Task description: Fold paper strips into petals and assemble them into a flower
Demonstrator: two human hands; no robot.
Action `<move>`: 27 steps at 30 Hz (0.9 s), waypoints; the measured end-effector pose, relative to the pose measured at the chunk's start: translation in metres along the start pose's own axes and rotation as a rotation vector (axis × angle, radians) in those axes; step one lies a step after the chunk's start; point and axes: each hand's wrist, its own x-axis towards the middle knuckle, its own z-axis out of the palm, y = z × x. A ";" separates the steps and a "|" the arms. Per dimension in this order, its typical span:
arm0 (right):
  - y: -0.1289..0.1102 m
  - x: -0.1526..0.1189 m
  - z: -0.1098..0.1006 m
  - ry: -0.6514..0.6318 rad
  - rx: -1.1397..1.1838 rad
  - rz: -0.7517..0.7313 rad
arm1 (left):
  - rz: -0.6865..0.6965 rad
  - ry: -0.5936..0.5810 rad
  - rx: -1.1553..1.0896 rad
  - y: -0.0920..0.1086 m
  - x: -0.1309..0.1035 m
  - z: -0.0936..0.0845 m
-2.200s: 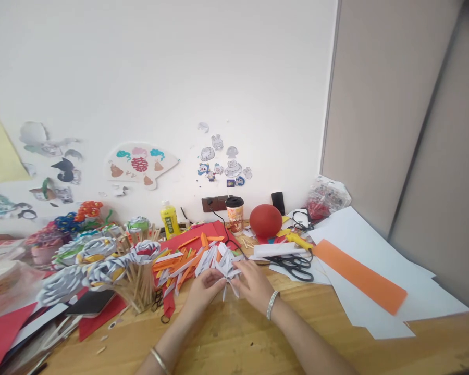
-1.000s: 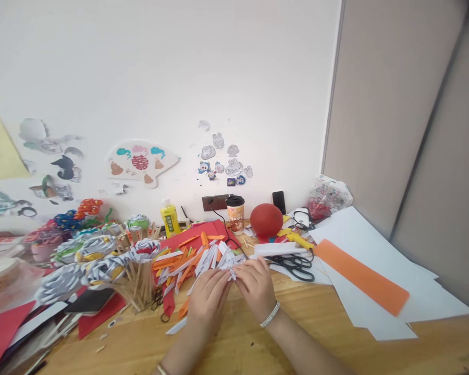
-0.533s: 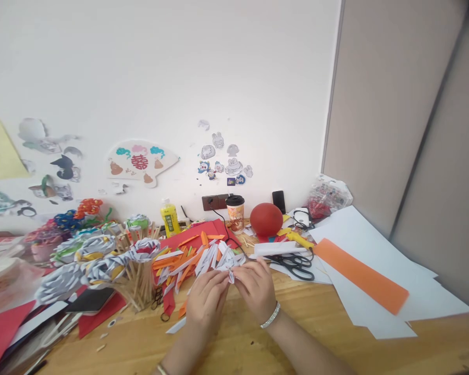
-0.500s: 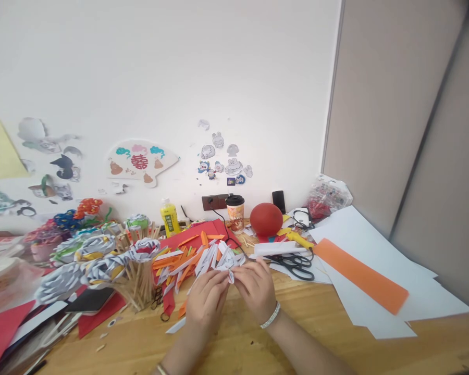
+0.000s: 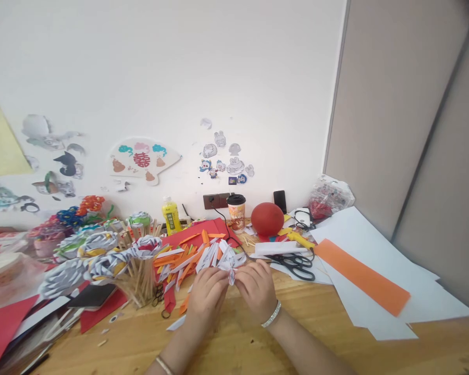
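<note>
Paper flowers (image 5: 107,264): and we open on the left, a crowded bunch, mostly white with touches of yellow, green and red, up on wooden sticks (image 5: 138,284).
Drink bottle (image 5: 171,217): yellow, upright, standing near the wall behind the red paper (image 5: 197,229).
Folded strips (image 5: 187,258): here's a lively heap, orange and white, spilling across the tabletop (image 5: 234,338) just beyond the hands.
Left hand (image 5: 208,291): back of the hand up, grip pinching the near-left side of the white paper, a bangle (image 5: 164,365) at the wrist.
White folded paper (image 5: 231,277): right at centre, pleated and fanned, caught between both sets of fingertips in front of the heap; its far edge is hard to tell from the white strips behind.
Paper cup (image 5: 237,217): black-lidded, upright, beyond the hands.
Right hand (image 5: 258,291): mirroring its partner, grip pinching the paper's right side, a silvery bracelet (image 5: 271,315) at the wrist.
Red balloon (image 5: 267,220): plump, beside the cup.
Scissors (image 5: 293,264): black-handled, lying just past the right hand.
Orange paper strip (image 5: 362,276): out on the right, slanting across white sheets (image 5: 408,273).
</note>
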 end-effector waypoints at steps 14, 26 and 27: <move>0.011 0.014 -0.007 -0.414 0.728 0.697 | -0.751 -0.370 -0.758 -0.007 0.002 -0.001; 0.028 -0.005 0.010 -0.602 0.917 0.998 | -0.970 -0.408 -0.802 -0.006 -0.007 0.013; 0.029 -0.007 0.012 -0.607 0.921 1.021 | -0.983 -0.415 -0.808 -0.006 -0.009 0.015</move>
